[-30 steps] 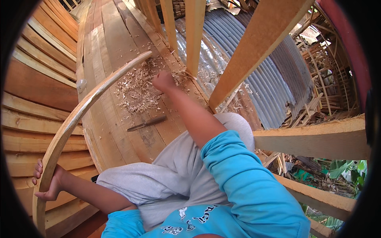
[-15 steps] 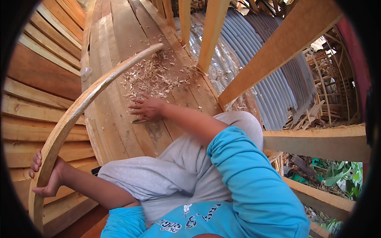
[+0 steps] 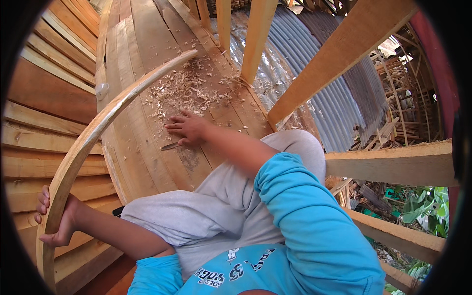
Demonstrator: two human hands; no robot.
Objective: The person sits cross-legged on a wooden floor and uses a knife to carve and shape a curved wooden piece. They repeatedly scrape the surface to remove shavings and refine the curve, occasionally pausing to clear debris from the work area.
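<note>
A long wooden strip [image 3: 96, 129] runs in a bend from the lower left up to the middle of the planks, its far end among the shavings. My left hand [image 3: 58, 219] is wrapped round its near part at the left edge. On the plank floor [image 3: 147, 162] my right hand [image 3: 189, 127] reaches out with its fingers spread. Just beside and partly under it lies a thin dark blade [image 3: 169, 146]; whatever handle it has is hidden by the hand. Pale wood shavings [image 3: 184, 93] are scattered beyond my fingers.
Stacked boards form a wall [image 3: 54, 128] on the left. Upright wooden posts [image 3: 259, 42] and a slanting beam [image 3: 344, 59] stand on the right, before corrugated metal sheets [image 3: 314, 78]. A small clear object [image 3: 102, 90] sits at the planks' left edge. Green leaves [image 3: 425, 211] show below right.
My right hand has shifted a little to the right, and more of the thin blade shows. My left hand keeps its hold on the strip.
</note>
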